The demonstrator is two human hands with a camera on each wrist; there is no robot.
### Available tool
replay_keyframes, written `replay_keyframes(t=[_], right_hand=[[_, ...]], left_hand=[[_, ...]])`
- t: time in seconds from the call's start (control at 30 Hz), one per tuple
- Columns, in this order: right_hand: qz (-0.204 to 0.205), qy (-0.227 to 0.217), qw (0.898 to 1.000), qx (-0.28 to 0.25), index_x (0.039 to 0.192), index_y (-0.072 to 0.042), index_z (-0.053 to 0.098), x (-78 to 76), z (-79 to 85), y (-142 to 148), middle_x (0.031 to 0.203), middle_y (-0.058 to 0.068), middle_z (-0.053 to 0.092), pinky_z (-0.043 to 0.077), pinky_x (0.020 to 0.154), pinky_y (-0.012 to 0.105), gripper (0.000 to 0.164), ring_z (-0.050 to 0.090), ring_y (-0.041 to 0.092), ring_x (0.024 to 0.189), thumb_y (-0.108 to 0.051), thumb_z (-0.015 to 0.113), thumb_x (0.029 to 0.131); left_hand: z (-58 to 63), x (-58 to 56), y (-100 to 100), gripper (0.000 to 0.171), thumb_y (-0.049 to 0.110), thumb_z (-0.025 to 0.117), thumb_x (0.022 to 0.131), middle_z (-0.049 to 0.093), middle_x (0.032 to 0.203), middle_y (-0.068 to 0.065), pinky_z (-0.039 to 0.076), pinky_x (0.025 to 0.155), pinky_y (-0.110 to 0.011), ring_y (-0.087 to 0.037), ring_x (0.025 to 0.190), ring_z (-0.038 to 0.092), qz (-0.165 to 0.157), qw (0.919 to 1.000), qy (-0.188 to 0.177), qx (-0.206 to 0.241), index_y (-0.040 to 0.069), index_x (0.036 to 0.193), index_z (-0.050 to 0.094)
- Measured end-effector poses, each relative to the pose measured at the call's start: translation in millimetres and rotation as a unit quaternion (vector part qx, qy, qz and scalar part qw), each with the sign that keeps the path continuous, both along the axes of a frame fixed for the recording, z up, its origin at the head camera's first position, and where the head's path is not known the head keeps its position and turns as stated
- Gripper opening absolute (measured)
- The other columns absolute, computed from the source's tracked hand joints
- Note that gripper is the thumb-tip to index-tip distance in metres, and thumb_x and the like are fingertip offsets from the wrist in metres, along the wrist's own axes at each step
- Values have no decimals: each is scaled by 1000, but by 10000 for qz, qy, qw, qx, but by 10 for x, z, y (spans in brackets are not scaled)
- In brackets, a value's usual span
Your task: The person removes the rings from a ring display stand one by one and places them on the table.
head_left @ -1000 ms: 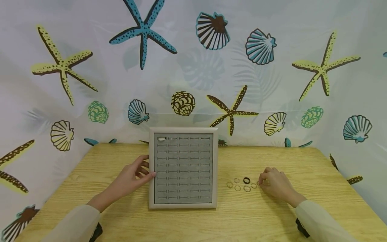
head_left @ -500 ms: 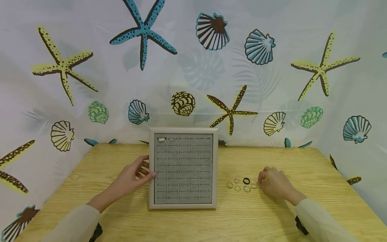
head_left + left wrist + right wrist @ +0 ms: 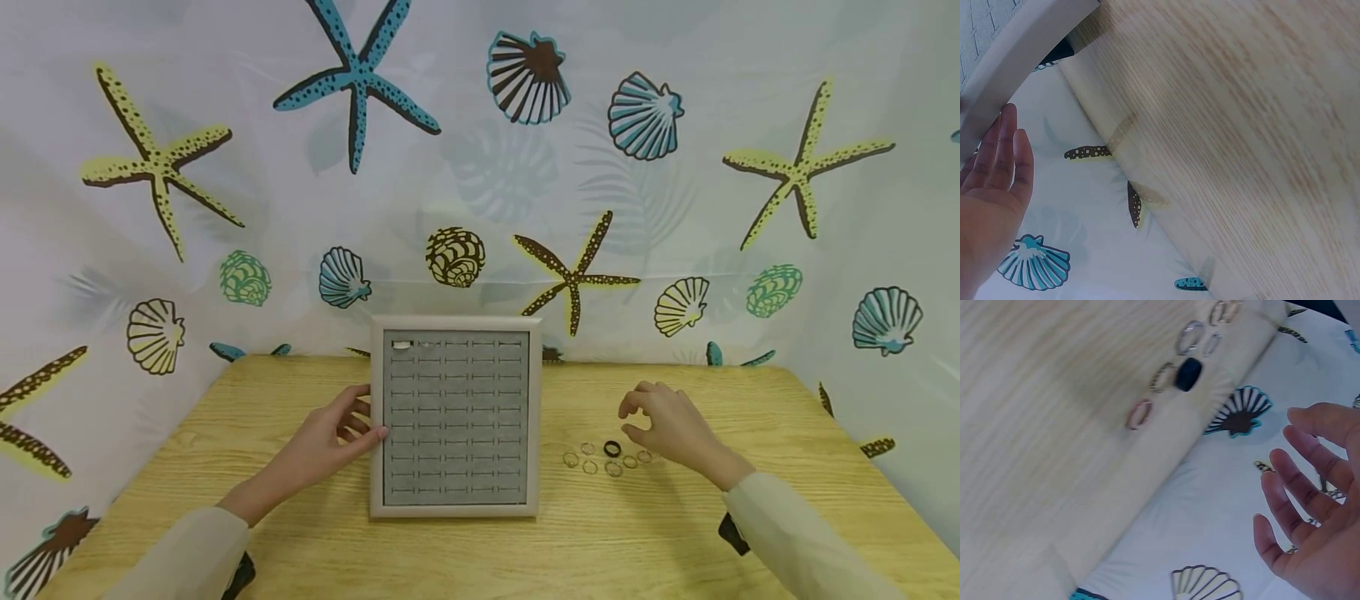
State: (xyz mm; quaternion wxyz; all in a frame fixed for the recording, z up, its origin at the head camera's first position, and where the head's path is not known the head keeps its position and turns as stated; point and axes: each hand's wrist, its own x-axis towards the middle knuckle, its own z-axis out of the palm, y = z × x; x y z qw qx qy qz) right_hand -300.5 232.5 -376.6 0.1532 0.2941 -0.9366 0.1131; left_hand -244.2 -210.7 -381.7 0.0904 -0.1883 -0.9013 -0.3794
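Gripping frame [image 3: 534,417] with left hand [image 3: 327,436], right hand [image 3: 671,427] near rings [image 3: 1189,374], fingers [image 3: 1286,507] apart, palm [image 3: 1329,559] only in right-wrist view.

In the head view, the display frame [image 3: 533,417] hides part of the left hand [image 3: 326,433], and a glint [image 3: 427,344] in the second top-row slot is too small to identify. The right wrist view blurs the rings [image 3: 1188,374] and crops the right hand [image 3: 1329,537]; the left wrist view cuts off the frame.
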Motion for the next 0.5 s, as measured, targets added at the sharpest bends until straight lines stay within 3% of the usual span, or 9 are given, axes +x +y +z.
replay_keyframes(t=[0.5], right_hand=[[794,891,9926,-243,90,-13,65,129,464,-482,87,-1,61,45,69,33,18,55,16,79,-18,74,74]], left_hand=[[-18,-7,7,54,26,63,86,61,102,-11,51,67,-24,-13,79,62,-47,10000,39,57,6,131,40]])
